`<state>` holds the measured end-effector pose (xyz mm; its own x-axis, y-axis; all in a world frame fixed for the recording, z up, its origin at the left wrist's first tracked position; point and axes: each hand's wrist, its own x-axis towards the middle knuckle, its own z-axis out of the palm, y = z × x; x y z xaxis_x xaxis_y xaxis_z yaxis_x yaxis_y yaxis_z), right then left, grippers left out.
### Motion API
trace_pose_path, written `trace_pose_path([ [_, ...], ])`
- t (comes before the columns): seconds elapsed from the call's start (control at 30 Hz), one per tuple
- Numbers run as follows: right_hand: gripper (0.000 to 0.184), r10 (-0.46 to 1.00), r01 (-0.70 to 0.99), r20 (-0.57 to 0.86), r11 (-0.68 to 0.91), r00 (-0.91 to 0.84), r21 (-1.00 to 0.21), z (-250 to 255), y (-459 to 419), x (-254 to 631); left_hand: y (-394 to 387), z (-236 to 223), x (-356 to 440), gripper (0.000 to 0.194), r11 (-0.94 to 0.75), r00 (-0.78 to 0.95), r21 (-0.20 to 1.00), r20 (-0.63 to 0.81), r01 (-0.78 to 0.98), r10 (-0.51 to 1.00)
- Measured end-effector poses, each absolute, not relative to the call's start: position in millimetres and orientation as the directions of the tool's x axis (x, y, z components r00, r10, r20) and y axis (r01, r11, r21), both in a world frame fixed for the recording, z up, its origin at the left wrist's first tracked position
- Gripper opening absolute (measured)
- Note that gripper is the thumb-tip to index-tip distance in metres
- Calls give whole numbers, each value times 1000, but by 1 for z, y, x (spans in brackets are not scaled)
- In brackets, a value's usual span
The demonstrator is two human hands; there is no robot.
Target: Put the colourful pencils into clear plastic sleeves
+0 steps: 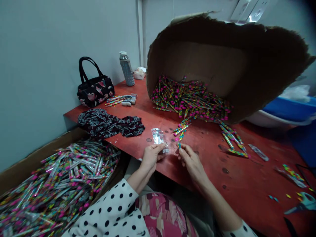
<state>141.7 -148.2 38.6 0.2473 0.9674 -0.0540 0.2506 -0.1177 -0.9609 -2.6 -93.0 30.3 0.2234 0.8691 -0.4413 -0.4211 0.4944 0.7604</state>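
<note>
My left hand (151,157) pinches a small clear plastic sleeve (159,138) at the near edge of the red table (242,177). My right hand (190,159) is closed in a pinch on a colourful pencil (178,144), its tip pointing toward the sleeve. Just beyond my hands lie a few loose pencils (182,126). A large tipped cardboard box (222,62) spills a heap of the same pencils (190,98) onto the table.
A cardboard box of wrapped pencils (56,187) sits at the lower left. A dark patterned cloth (111,123), a handbag (95,89) and a bottle (126,68) stand at the back left. Scissors (302,202) and more pencils (233,138) lie to the right.
</note>
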Motion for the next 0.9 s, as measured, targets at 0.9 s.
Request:
trace_pose_path([
  [0.9, 25, 927, 229, 23, -68, 375, -971, 33, -193, 115, -109, 47, 18, 25, 380, 232, 715, -302, -587, 925],
])
